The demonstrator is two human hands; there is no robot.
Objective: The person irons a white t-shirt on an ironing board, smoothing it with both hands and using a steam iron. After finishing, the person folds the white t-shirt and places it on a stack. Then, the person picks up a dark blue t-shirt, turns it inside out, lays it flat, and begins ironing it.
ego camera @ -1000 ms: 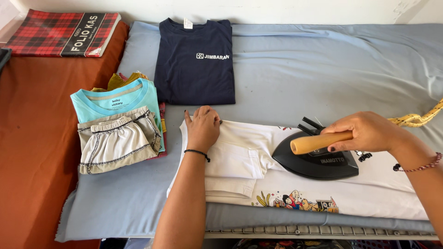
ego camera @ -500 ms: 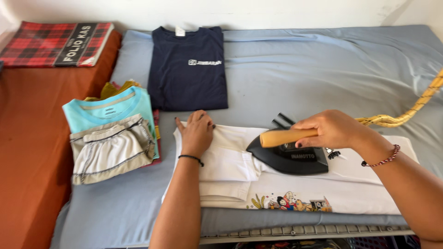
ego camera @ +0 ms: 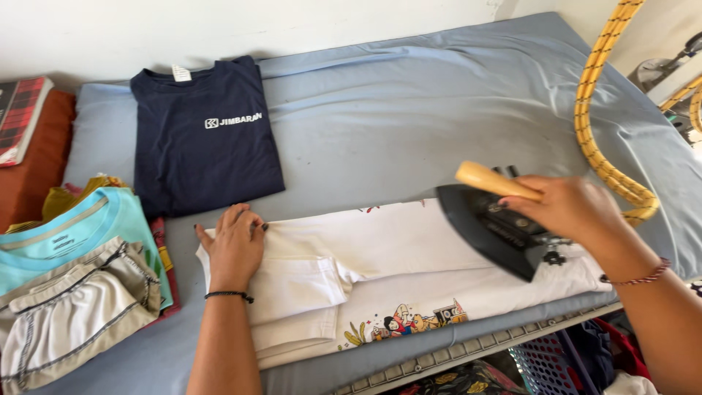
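Note:
A folded white t-shirt [ego camera: 380, 256] with a cartoon print lies along the near edge of the blue-covered ironing surface [ego camera: 409, 124]. My left hand [ego camera: 234, 245] rests flat on its left end, fingers spread, a black band on the wrist. My right hand [ego camera: 567, 208] grips the wooden handle of a black iron [ego camera: 493, 223], which sits tilted on the shirt's right part. A yellow braided cord [ego camera: 596, 124] runs from the iron up to the top right.
A folded navy t-shirt [ego camera: 205, 139] lies at the back left. A stack of folded clothes [ego camera: 77, 281], teal shirt and grey shorts on top, sits at left. A red plaid item [ego camera: 22, 117] is at far left. A blue basket [ego camera: 545, 362] stands below the near edge.
The iron has slid right along the white shirt under my right hand. The view has shifted right and closer. My left hand stays on the shirt's left end.

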